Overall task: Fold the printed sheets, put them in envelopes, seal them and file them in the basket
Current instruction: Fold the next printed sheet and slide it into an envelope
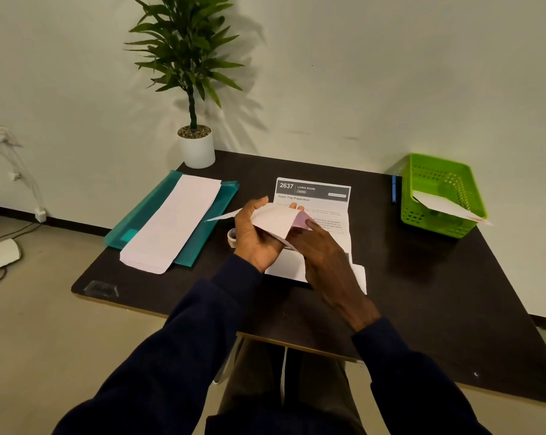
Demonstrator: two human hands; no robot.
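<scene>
My left hand (255, 233) grips a white envelope (273, 219) held above the dark table (422, 293), its open mouth showing a purple lining. My right hand (325, 246) has its fingers at that mouth, touching the envelope's edge. Below the hands lies a printed sheet (314, 196) headed "2637 Living Room", partly hidden by both hands. A stack of white envelopes (174, 224) rests on a teal folder (140, 221) at the left. The green basket (441, 180) at the right holds one envelope (447, 207) leaning over its rim.
A potted plant (196, 146) stands at the table's back left corner. A roll of tape (232, 237) sits just left of my left hand. A blue pen (394, 188) lies beside the basket. The table's front edge runs close to my lap.
</scene>
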